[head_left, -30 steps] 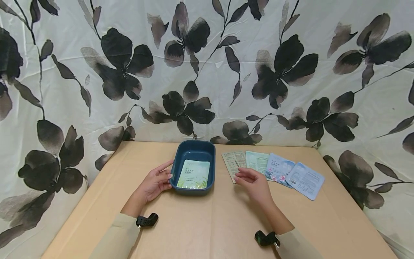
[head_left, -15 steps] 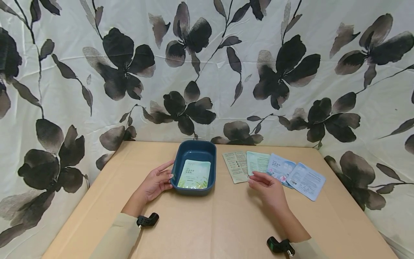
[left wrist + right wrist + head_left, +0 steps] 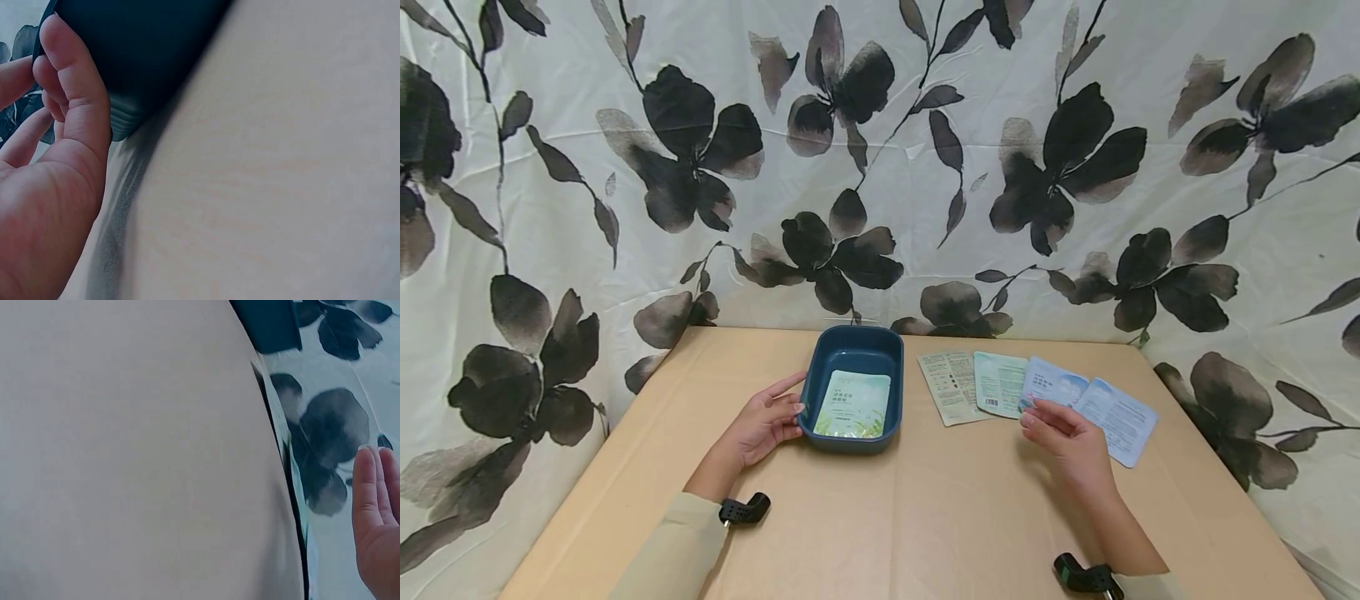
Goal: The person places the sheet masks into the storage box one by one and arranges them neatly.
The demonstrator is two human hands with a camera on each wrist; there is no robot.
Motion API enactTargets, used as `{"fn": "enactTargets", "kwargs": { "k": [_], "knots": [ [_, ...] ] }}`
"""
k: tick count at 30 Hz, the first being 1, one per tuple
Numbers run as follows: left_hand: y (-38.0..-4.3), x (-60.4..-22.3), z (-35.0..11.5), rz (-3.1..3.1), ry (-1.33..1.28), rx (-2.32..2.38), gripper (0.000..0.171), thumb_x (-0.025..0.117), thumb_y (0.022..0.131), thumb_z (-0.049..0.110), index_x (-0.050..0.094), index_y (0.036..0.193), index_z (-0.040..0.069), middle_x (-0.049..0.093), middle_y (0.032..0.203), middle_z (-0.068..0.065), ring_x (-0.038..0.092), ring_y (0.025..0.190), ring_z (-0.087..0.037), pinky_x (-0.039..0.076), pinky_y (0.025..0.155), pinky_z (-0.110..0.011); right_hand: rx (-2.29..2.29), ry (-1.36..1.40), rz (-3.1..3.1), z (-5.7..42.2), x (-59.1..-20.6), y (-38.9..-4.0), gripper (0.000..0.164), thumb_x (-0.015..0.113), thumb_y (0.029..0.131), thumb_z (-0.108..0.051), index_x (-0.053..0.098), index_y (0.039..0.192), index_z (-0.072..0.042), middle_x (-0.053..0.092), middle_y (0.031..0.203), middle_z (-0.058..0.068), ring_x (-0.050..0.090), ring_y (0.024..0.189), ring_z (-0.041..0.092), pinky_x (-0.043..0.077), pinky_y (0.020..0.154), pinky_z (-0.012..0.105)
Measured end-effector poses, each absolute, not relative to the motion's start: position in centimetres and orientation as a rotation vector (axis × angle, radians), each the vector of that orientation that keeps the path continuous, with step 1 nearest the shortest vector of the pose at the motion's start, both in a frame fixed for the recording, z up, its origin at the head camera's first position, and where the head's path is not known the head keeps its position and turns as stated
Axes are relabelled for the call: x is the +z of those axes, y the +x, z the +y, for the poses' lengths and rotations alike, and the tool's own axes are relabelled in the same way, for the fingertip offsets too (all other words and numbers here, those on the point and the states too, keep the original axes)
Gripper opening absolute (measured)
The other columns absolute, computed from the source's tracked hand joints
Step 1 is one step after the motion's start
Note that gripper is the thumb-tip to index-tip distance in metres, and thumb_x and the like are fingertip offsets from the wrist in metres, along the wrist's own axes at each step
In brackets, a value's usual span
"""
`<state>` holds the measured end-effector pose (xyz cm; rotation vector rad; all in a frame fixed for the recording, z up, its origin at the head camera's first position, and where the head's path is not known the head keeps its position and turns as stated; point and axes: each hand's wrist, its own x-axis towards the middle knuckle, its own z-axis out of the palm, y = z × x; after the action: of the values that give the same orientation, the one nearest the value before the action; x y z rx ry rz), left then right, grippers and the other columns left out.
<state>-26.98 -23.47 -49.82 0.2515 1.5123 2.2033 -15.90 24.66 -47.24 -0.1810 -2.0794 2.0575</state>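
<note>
Beside one tray [image 3: 859,355] holding one packet [image 3: 853,404] lie four more packets [image 3: 1045,384].

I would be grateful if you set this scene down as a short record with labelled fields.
Container: dark blue bin on the table
In the bin: pale green packet with a grass print
Row right of the bin, left to right: greyish-green packet, mint packet, light blue packet, pale blue packet
Left grip: touching the bin's left side
Right grip: nothing visibly held; partly hides the light blue packet in the head view
Backdrop: white cloth with dark flowers
</note>
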Motion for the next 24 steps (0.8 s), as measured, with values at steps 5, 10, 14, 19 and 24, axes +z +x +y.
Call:
{"fn": "enactTargets", "kwargs": {
  "k": [5, 10, 14, 19, 24],
  "knots": [
    [-27.1, -50.0, -23.4, 1.524, 0.214, 2.205, 0.07, 0.056, 0.101, -0.003, 0.027, 0.163, 0.013, 0.069, 0.11, -0.004, 0.067, 0.075, -0.012, 0.061, 0.069, -0.026, 2.086, -0.236, -2.008, 26.3, -47.2, -15.4, 0.043, 0.079, 0.089, -0.009, 0.066, 0.13, -0.003, 0.078, 0.101, -0.008, 0.077, 0.092, 0.012, 0.061, 0.083, 0.029],
    [-27.0, -50.0, -23.4, 1.538, 0.204, 2.2, 0.069, 0.055, 0.102, -0.002, 0.029, 0.162, 0.015, 0.069, 0.11, -0.003, 0.067, 0.075, -0.012, 0.061, 0.069, -0.026, 2.125, -0.279, -1.939, 28.0, -47.2, -14.9, 0.039, 0.079, 0.089, -0.009, 0.069, 0.127, -0.009, 0.079, 0.099, -0.006, 0.077, 0.09, 0.011, 0.061, 0.082, 0.03],
    [-26.8, -49.8, -23.4, 1.535, 0.205, 2.202, 0.069, 0.056, 0.101, -0.002, 0.029, 0.162, 0.014, 0.069, 0.107, -0.002, 0.067, 0.074, -0.012, 0.061, 0.069, -0.026, 2.126, -0.305, -1.897, 29.6, -47.4, -14.8, 0.038, 0.08, 0.088, -0.008, 0.071, 0.125, -0.011, 0.079, 0.097, -0.007, 0.077, 0.09, 0.011, 0.061, 0.08, 0.029],
    [-26.8, -49.7, -23.4, 1.531, 0.201, 2.21, 0.07, 0.056, 0.101, -0.003, 0.028, 0.162, 0.014, 0.07, 0.107, -0.002, 0.068, 0.073, -0.012, 0.061, 0.068, -0.026, 2.064, -0.365, -1.931, 31.4, -47.6, -14.6, 0.043, 0.082, 0.087, -0.015, 0.07, 0.128, -0.01, 0.078, 0.096, -0.01, 0.077, 0.089, 0.008, 0.061, 0.078, 0.025],
    [-26.8, -49.8, -23.3, 1.535, 0.218, 2.205, 0.07, 0.056, 0.101, -0.002, 0.026, 0.163, 0.013, 0.069, 0.108, -0.002, 0.067, 0.074, -0.011, 0.061, 0.069, -0.026, 2.046, -0.368, -1.894, 32.7, -47.9, -14.4, 0.035, 0.081, 0.086, -0.01, 0.074, 0.12, -0.014, 0.078, 0.095, -0.01, 0.076, 0.085, 0.007, 0.061, 0.075, 0.025]
  ]
}}
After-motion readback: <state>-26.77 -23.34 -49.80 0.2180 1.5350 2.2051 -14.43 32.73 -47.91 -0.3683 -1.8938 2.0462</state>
